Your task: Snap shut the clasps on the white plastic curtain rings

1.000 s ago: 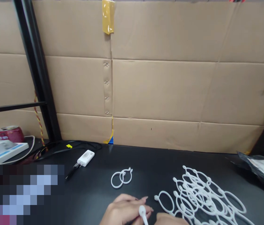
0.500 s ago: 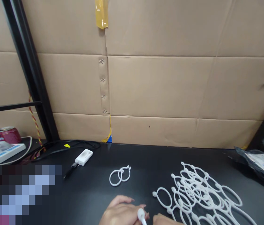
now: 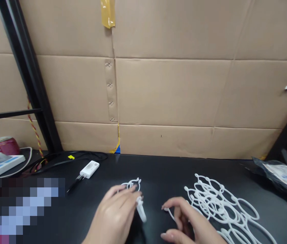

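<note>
My left hand [image 3: 115, 211] is closed, holding a white ring [image 3: 141, 212] with a small knob, seen nearly edge-on beside the fingertips. Just beyond those fingers lie two overlapping white rings [image 3: 139, 184], partly hidden by the hand. To the right, my right hand [image 3: 193, 218] is open, with thumb and index finger apart. It hovers over the left edge of a heap of white knobbed rings [image 3: 218, 203] and covers part of it. One ring [image 3: 169, 212] of that heap shows beneath the index finger.
A white adapter [image 3: 89, 169] with a black plug lies at the left, near black cables [image 3: 82, 156]. Further left are a power strip [image 3: 4, 166] and a red can [image 3: 4, 145]. A dark plastic package [image 3: 281, 176] rests at the right. A cardboard wall [image 3: 171, 91] closes the back.
My left hand has moved forward and left with the white ring, towards the two loose rings. The right hand has come further into view and opened beside the heap.
</note>
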Motion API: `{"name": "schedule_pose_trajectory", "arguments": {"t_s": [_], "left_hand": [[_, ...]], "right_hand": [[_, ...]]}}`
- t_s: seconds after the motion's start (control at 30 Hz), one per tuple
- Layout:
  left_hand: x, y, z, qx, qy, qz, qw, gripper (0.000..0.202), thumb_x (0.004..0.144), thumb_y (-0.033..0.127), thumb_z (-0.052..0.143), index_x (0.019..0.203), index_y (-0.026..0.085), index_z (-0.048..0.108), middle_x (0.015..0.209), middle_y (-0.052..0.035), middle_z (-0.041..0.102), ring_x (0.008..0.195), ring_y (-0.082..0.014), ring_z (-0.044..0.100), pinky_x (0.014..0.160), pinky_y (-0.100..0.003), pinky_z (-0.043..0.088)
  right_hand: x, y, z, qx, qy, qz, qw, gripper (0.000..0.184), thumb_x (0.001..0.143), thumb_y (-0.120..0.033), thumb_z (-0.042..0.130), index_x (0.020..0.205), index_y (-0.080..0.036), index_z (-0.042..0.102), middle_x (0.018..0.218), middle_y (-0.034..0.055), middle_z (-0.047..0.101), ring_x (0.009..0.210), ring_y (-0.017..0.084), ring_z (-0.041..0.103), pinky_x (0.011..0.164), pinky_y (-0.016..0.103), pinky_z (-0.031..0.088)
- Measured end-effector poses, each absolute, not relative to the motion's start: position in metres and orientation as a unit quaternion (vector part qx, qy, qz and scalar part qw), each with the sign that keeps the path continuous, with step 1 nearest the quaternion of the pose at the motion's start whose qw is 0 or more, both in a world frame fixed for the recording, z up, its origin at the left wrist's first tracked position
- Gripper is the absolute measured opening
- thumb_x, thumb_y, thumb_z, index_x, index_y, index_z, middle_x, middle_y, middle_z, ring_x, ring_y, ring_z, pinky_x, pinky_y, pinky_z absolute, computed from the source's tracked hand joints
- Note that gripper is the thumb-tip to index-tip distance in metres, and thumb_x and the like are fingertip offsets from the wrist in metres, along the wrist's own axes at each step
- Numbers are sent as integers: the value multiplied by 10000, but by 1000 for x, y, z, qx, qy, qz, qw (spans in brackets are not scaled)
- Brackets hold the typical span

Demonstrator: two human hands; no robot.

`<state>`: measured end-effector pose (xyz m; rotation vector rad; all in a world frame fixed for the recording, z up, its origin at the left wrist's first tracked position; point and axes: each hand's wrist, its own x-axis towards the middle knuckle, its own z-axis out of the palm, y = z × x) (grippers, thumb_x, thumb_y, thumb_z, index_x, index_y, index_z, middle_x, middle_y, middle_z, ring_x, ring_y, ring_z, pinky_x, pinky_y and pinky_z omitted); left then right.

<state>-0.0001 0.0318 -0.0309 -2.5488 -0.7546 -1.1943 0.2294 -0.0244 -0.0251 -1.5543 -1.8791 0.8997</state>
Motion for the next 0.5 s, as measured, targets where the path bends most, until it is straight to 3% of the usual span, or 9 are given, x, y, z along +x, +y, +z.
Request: {"name": "schedule_pose_trajectory", "arguments": {"t_s": [0.1, 0.2, 0.27, 0.37, 0.5], "left_hand": [[-9, 49, -34, -867, -338, -327, 165, 290, 860, 47, 425, 979, 130, 676, 933, -100, 771, 976, -313, 703, 776, -494, 567], [-15, 59, -42, -862, -404, -254, 173, 513, 738, -74, 342, 1109, 108, 646, 1100, -111, 728, 1103, -291, 641, 831, -466, 559], [-15, 58, -44, -855, -419, -253, 173, 565, 723, -80, 334, 1189, 92, 604, 1189, -127, 684, 1153, -281, 607, 853, -457, 556], [-9, 45, -38, -863, -391, -278, 155, 439, 857, 48, 400, 1271, 94, 542, 1275, -134, 625, 1224, -283, 543, 899, -471, 540], [7, 24, -29, -904, -309, -287, 70, 421, 855, 197, 566, 1269, 118, 548, 1250, -119, 639, 1167, -278, 588, 854, -422, 568]], "right_hand": [[242, -18, -21, -637, -717, 180, 220, 207, 705, -273, 732, 866, -230, 608, 851, 23, 557, 819, 238, 517, 762, 369, 407], [248, -17, -27, -640, -731, 137, 191, 141, 735, -234, 709, 768, -215, 572, 877, 35, 572, 823, 242, 518, 763, 388, 403], [246, -19, -28, -634, -737, 141, 186, 111, 796, -229, 643, 736, -210, 551, 853, 35, 566, 800, 232, 519, 746, 388, 405], [241, -21, -23, -615, -741, 159, 220, 124, 857, -225, 551, 734, -211, 542, 854, 38, 542, 815, 225, 518, 760, 380, 401], [234, -23, -13, -546, -708, 306, 326, 159, 838, -323, 575, 716, -222, 561, 782, -6, 466, 727, 177, 481, 677, 293, 377]]}}
